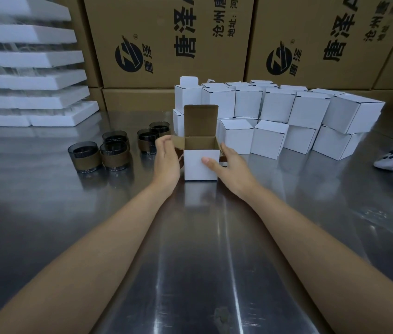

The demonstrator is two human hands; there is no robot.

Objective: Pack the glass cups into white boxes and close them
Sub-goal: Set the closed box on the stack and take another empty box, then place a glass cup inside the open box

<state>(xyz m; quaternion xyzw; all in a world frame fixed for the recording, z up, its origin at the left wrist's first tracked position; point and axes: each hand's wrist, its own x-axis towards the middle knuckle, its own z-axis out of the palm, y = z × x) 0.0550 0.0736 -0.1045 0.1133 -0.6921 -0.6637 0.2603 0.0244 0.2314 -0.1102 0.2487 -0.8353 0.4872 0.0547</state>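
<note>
White box (200, 165) upright, mouth up, lid flap (200, 120) standing vertical.

Steel table (46, 213), stacked brown cartons (166, 32)

Matt white cardboard box (200, 166), smoky glass cups (115, 155), glossy steel table (190, 249).

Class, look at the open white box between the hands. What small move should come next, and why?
Probably the left hand reaches for the nearest glass cup: the open box stands with its lid up, no cup showing inside, and the right hand holds it steady.
</note>
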